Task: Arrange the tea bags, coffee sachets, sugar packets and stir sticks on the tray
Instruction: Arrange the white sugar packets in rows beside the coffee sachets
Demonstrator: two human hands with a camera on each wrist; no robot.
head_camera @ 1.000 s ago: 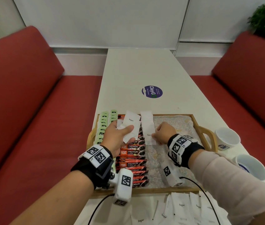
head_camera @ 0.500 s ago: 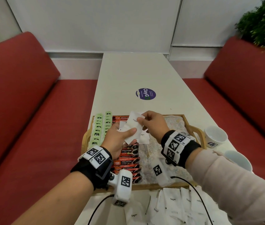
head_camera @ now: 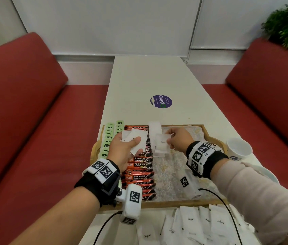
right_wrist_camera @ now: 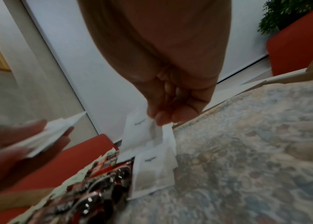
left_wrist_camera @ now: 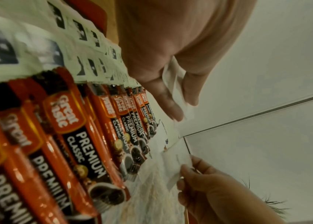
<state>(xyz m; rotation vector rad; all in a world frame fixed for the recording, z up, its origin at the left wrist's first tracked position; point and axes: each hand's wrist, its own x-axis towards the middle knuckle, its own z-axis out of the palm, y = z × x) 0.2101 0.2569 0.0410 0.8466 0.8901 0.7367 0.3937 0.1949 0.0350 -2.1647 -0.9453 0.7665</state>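
Note:
A wooden tray (head_camera: 166,204) holds a column of green tea bags (head_camera: 109,137), a column of red-black coffee sachets (head_camera: 139,175) and a short row of white sugar packets (head_camera: 154,128). My left hand (head_camera: 130,142) hovers over the sachets and grips a small stack of sugar packets (head_camera: 137,137) between thumb and fingers (left_wrist_camera: 170,106). My right hand (head_camera: 171,138) pinches a single sugar packet (head_camera: 161,143) just above the row's near end. In the right wrist view that packet (right_wrist_camera: 138,130) hangs over a packet lying flat (right_wrist_camera: 153,168).
Several loose sugar packets (head_camera: 192,225) lie on the white table in front of the tray. Two white cups (head_camera: 239,149) stand right of the tray handle. A round purple sticker (head_camera: 161,101) lies farther along the table. Red benches flank both sides.
My right hand left the packet it was pressing on the tray, reached the left hand's stack, took one packet and carried it back right over the row. The left hand stayed put.

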